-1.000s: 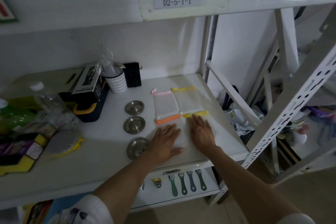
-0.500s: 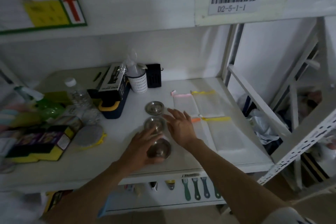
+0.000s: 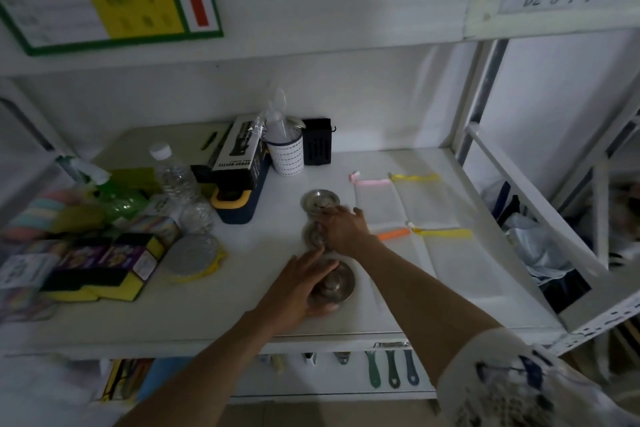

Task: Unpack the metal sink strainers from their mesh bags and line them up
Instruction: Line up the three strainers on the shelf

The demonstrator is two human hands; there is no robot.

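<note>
Three round metal sink strainers lie in a near-to-far column on the white shelf [image 3: 398,319]. The far strainer [image 3: 318,200] sits uncovered. My right hand [image 3: 343,230] rests over the middle strainer [image 3: 311,236], fingers spread, hiding most of it. My left hand [image 3: 298,282] cups the left side of the near strainer [image 3: 337,282], thumb under its front rim. Several flat empty mesh bags lie to the right: a pink-edged bag [image 3: 377,201], a yellow-edged bag [image 3: 420,198], an orange-edged bag [image 3: 394,234] and a nearer yellow-edged bag [image 3: 460,260].
On the left stand a spray-bottle box [image 3: 239,156] on a navy and yellow case, a dotted cup [image 3: 285,156], a black holder [image 3: 317,146], water bottles [image 3: 173,177] and sponge packs [image 3: 100,267]. A white diagonal rack brace [image 3: 530,198] borders the right.
Both hands left the mesh bags and moved left onto the strainers. The right hand now covers the middle one; the left has closed around the near one. The view swung left.
</note>
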